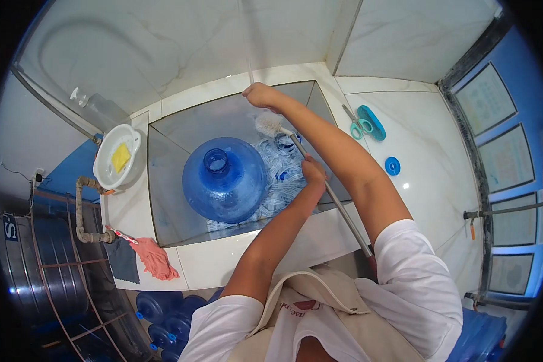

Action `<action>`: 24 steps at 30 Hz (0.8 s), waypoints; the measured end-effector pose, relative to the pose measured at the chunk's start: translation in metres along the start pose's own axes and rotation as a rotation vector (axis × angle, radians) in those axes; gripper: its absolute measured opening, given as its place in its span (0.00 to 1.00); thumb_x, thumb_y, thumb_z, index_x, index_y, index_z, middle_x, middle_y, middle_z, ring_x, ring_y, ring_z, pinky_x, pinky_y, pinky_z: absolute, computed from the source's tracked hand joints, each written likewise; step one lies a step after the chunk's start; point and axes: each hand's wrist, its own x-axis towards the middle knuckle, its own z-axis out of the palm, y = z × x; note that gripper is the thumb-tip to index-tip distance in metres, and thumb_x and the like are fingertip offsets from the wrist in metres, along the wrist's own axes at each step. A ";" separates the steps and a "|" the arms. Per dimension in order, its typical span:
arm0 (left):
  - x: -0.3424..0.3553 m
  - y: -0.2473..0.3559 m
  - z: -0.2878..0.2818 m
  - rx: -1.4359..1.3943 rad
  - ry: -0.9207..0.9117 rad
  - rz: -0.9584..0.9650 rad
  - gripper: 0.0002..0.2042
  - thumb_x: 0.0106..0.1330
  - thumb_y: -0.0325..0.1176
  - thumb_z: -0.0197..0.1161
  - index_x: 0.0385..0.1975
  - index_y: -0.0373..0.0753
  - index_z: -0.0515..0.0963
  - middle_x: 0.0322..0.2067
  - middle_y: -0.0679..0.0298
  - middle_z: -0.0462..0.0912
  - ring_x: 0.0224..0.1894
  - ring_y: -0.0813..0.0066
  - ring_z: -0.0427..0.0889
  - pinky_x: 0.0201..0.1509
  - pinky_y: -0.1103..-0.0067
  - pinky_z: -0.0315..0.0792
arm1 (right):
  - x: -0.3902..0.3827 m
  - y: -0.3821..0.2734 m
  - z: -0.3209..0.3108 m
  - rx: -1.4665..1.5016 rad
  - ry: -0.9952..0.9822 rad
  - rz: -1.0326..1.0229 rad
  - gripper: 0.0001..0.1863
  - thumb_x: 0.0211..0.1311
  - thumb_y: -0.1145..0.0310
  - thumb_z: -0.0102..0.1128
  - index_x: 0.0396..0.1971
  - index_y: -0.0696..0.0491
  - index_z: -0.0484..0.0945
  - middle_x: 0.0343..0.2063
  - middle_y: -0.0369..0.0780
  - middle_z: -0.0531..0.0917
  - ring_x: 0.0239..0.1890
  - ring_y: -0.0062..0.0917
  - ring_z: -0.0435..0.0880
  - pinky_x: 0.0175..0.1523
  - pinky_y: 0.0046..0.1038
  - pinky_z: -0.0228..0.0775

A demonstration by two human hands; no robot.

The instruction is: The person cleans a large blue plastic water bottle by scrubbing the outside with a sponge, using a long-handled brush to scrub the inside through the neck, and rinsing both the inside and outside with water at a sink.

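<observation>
Over the sink (163, 181), the left hand (313, 171) gripped the brush handle (338, 205) mid-shaft, grip closed tight. Beyond it, the right hand (260, 95) was curled shut above the bristles (268, 123). Left of both sat the blue jug (224, 180).

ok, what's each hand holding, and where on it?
Left hand grips the long brush's metal handle about midway. Right hand is up near a thin water stream; any grip there can't be told.

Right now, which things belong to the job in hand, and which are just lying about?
In use: long-handled brush, left hand, right hand, big blue water bottle, tiled basin.
Lying about: scissors, blue cap, white bowl, pink rag.
</observation>
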 end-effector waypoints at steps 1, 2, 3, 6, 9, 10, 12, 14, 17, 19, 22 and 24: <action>0.010 0.006 -0.017 -0.030 0.019 0.029 0.19 0.66 0.43 0.35 0.30 0.30 0.63 0.15 0.54 0.69 0.08 0.62 0.68 0.08 0.72 0.62 | 0.010 -0.022 0.011 0.049 -0.043 0.103 0.08 0.47 0.75 0.45 0.13 0.57 0.69 0.11 0.35 0.69 0.14 0.19 0.68 0.20 0.24 0.60; 0.017 0.011 -0.032 -0.008 0.052 0.059 0.19 0.66 0.43 0.35 0.30 0.30 0.63 0.15 0.54 0.69 0.08 0.62 0.67 0.08 0.72 0.62 | 0.015 -0.040 0.019 0.087 -0.086 0.216 0.08 0.47 0.75 0.44 0.13 0.58 0.69 0.12 0.35 0.70 0.15 0.19 0.68 0.20 0.24 0.60; 0.026 0.021 -0.057 -0.007 0.114 0.097 0.19 0.66 0.43 0.35 0.30 0.30 0.63 0.15 0.53 0.69 0.08 0.62 0.67 0.08 0.72 0.62 | 0.028 -0.072 0.033 0.186 -0.184 0.403 0.08 0.48 0.75 0.44 0.14 0.59 0.71 0.13 0.36 0.72 0.15 0.20 0.70 0.21 0.23 0.62; 0.013 0.017 -0.033 0.055 0.096 0.112 0.19 0.66 0.43 0.35 0.31 0.30 0.64 0.16 0.53 0.69 0.09 0.61 0.68 0.08 0.72 0.62 | 0.027 -0.051 0.011 -0.254 -0.369 0.171 0.08 0.48 0.75 0.45 0.15 0.60 0.72 0.14 0.38 0.74 0.15 0.23 0.72 0.20 0.22 0.64; -0.025 0.020 0.005 0.257 0.184 0.069 0.20 0.66 0.44 0.35 0.31 0.30 0.64 0.17 0.52 0.70 0.10 0.60 0.69 0.08 0.72 0.63 | 0.004 -0.014 -0.012 -0.270 -0.284 0.222 0.08 0.46 0.76 0.47 0.13 0.61 0.72 0.12 0.39 0.72 0.15 0.23 0.73 0.19 0.22 0.64; -0.028 0.028 0.002 0.290 0.214 0.072 0.20 0.66 0.44 0.35 0.31 0.30 0.64 0.18 0.52 0.70 0.10 0.60 0.70 0.08 0.72 0.63 | 0.008 -0.026 -0.008 -0.120 -0.248 0.339 0.08 0.46 0.76 0.48 0.13 0.61 0.72 0.12 0.40 0.72 0.15 0.23 0.73 0.19 0.22 0.65; -0.030 0.043 -0.009 0.345 0.277 0.077 0.20 0.66 0.44 0.35 0.32 0.30 0.65 0.18 0.52 0.71 0.11 0.60 0.70 0.08 0.72 0.62 | 0.017 -0.060 -0.004 0.191 -0.185 0.586 0.07 0.45 0.76 0.49 0.13 0.62 0.72 0.12 0.40 0.72 0.15 0.22 0.73 0.19 0.23 0.67; -0.038 0.051 -0.006 0.411 0.328 0.066 0.20 0.66 0.44 0.36 0.32 0.30 0.65 0.21 0.49 0.72 0.15 0.55 0.72 0.13 0.69 0.65 | 0.018 -0.079 -0.015 0.296 -0.174 0.736 0.06 0.45 0.77 0.50 0.15 0.63 0.72 0.13 0.41 0.73 0.16 0.23 0.74 0.21 0.23 0.69; -0.023 0.045 -0.018 0.436 0.368 0.145 0.20 0.65 0.44 0.37 0.32 0.29 0.65 0.24 0.44 0.73 0.23 0.47 0.73 0.24 0.64 0.67 | 0.027 -0.106 -0.023 0.256 -0.186 0.699 0.06 0.45 0.77 0.51 0.17 0.64 0.73 0.16 0.43 0.75 0.17 0.25 0.76 0.24 0.24 0.72; -0.019 0.038 -0.017 0.442 0.370 0.181 0.19 0.65 0.44 0.37 0.32 0.29 0.65 0.27 0.41 0.74 0.29 0.44 0.73 0.30 0.62 0.66 | 0.027 -0.108 -0.027 0.411 -0.141 0.688 0.06 0.45 0.77 0.51 0.18 0.64 0.74 0.16 0.43 0.76 0.17 0.25 0.76 0.24 0.24 0.72; -0.025 0.035 -0.008 0.466 0.381 0.183 0.19 0.65 0.42 0.38 0.31 0.29 0.65 0.28 0.39 0.73 0.33 0.41 0.72 0.35 0.61 0.64 | 0.023 -0.103 -0.030 0.384 -0.087 0.719 0.06 0.46 0.76 0.50 0.19 0.63 0.74 0.17 0.42 0.77 0.17 0.25 0.77 0.24 0.23 0.72; -0.034 0.035 0.001 0.502 0.379 0.199 0.18 0.66 0.41 0.38 0.30 0.28 0.65 0.27 0.39 0.73 0.33 0.42 0.72 0.35 0.61 0.65 | 0.022 -0.095 -0.036 0.238 -0.137 0.695 0.06 0.47 0.76 0.49 0.20 0.62 0.75 0.17 0.42 0.77 0.19 0.25 0.77 0.24 0.23 0.72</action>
